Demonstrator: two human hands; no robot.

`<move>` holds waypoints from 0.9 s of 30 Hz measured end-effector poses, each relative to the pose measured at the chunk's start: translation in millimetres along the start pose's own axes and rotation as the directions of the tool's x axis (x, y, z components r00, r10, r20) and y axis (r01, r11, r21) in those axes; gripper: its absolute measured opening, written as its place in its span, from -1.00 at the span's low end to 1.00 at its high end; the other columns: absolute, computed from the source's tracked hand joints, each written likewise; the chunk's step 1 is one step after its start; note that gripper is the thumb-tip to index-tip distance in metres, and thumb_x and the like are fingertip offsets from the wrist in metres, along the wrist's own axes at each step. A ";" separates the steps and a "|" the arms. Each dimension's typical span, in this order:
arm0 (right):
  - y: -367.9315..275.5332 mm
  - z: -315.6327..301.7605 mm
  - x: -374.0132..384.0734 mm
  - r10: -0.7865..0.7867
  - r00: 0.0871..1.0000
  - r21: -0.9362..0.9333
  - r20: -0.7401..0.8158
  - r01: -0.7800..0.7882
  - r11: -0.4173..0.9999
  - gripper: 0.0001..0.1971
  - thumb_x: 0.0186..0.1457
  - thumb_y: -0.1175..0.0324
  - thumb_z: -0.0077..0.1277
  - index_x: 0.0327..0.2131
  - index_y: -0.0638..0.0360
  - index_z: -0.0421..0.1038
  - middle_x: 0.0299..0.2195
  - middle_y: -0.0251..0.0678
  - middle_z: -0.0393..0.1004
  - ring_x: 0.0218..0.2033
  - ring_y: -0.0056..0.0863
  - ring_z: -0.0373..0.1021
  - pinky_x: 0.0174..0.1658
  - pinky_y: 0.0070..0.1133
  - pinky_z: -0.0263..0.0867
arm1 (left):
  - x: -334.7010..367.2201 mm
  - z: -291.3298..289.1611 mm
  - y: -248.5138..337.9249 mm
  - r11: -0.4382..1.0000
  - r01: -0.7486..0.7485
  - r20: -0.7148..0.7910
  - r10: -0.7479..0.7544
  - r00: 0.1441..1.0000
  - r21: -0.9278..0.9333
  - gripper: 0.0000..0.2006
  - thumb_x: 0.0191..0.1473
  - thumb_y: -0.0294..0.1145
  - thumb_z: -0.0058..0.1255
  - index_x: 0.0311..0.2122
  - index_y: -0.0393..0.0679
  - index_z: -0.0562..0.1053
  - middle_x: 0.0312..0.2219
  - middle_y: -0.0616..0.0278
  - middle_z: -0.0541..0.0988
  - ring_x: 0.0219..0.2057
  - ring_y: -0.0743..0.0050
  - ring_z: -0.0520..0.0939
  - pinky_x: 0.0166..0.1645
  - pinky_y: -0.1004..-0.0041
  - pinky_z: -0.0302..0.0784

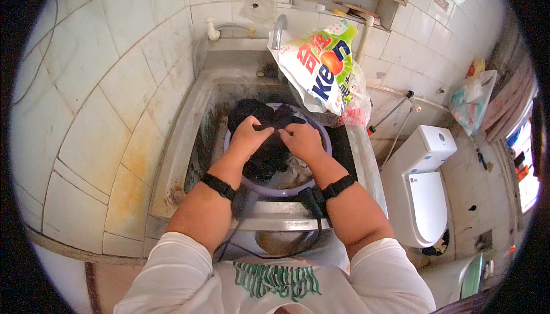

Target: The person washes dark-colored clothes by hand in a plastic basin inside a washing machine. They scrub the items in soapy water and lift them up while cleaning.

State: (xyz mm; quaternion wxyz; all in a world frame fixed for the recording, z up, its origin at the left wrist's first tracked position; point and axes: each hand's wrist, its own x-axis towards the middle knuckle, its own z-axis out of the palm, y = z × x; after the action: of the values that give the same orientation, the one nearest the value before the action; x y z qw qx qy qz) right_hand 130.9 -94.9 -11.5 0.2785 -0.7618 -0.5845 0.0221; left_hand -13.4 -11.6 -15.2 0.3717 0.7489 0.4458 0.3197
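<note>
Both my hands grip a dark cloth garment [269,148] over a pale purple basin [269,189]. My left hand [250,136] is closed on one part of it, thumb toward the middle. Close beside it, my right hand [303,140] pinches another part of the cloth. The garment bunches up beyond my hands and hangs down into the basin. Near my right wrist, some greyish-white material or water shows in the basin, too unclear to name. The basin sits inside a worn metal sink [189,125].
A metal faucet [279,30] rises behind the basin. A white and green printed detergent bag [321,67] stands at the sink's back right corner. Farther right is a white toilet [424,193]. A black cable [275,256] hangs between my forearms at the sink's front.
</note>
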 end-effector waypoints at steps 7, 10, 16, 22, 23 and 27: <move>16.2 16.8 1.6 -0.129 0.977 0.254 0.171 0.083 0.964 -0.74 -0.15 0.10 -0.02 -0.50 0.06 0.49 -0.47 -0.12 0.48 -0.39 -0.10 0.41 -0.24 -0.30 0.31 | 4.1 11.2 -20.4 0.999 0.034 0.286 -0.025 0.958 -0.025 -0.63 -0.24 -0.23 0.23 -0.33 -0.24 0.47 -0.45 0.09 0.51 -0.40 0.30 0.49 -0.28 0.35 0.40; 28.0 32.7 3.8 -0.147 0.920 0.179 0.363 0.085 0.980 -0.78 -0.17 0.21 -0.04 -0.50 0.12 0.49 -0.47 -0.08 0.48 -0.39 -0.08 0.41 -0.29 -0.33 0.33 | 5.6 15.8 -15.3 0.949 -0.036 0.544 -0.148 0.826 0.313 -0.60 -0.23 -0.23 0.23 -0.27 -0.27 0.48 -0.45 0.10 0.54 -0.45 0.33 0.52 -0.32 0.38 0.42; 38.9 56.6 6.9 -0.170 0.401 0.007 0.900 0.376 0.926 -0.67 -0.07 0.23 -0.11 -0.34 0.32 0.45 -0.35 0.01 0.47 -0.33 -0.09 0.39 -0.25 -0.33 0.27 | 8.7 32.0 -31.0 0.904 -0.111 0.736 -0.260 0.625 0.413 -0.57 -0.14 -0.21 0.14 -0.13 -0.17 0.46 -0.24 0.06 0.53 -0.25 0.20 0.53 -0.21 0.30 0.43; 18.5 42.6 0.0 -0.073 0.227 0.018 0.971 0.236 0.972 -0.61 -0.04 0.23 -0.13 -0.22 0.35 0.40 -0.30 -0.11 0.48 -0.37 -0.29 0.35 -0.29 -0.38 0.26 | 1.6 29.8 -28.0 0.830 -0.348 0.836 -0.230 0.498 0.435 -0.56 -0.12 -0.15 0.10 -0.11 -0.14 0.45 -0.17 0.12 0.51 -0.19 0.17 0.51 -0.12 0.31 0.39; 20.9 42.2 -0.5 -0.030 0.275 -0.026 0.961 0.196 0.980 -0.61 -0.04 0.22 -0.13 -0.22 0.35 0.40 -0.29 -0.12 0.48 -0.37 -0.28 0.36 -0.30 -0.38 0.26 | 2.3 29.5 -26.2 0.828 -0.348 0.829 -0.227 0.511 0.441 -0.54 -0.12 -0.14 0.10 -0.10 -0.15 0.44 -0.15 0.11 0.50 -0.17 0.16 0.51 -0.10 0.32 0.39; 27.5 41.1 -3.3 0.036 0.382 -0.090 0.923 0.125 0.988 -0.64 -0.03 0.24 -0.12 -0.23 0.31 0.42 -0.30 -0.19 0.49 -0.40 -0.33 0.37 -0.33 -0.42 0.27 | -1.1 27.4 -17.6 0.854 -0.294 0.820 -0.231 0.524 0.429 -0.49 -0.19 -0.09 0.15 -0.12 -0.17 0.46 -0.15 0.08 0.49 -0.16 0.16 0.50 -0.10 0.33 0.40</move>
State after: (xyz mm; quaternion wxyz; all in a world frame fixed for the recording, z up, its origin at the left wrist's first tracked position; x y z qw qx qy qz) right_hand 139.2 -86.0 -59.6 -0.1484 -0.6233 -0.6606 0.3913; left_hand 0.9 -14.3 -44.4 0.3184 0.8862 0.2609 -0.2127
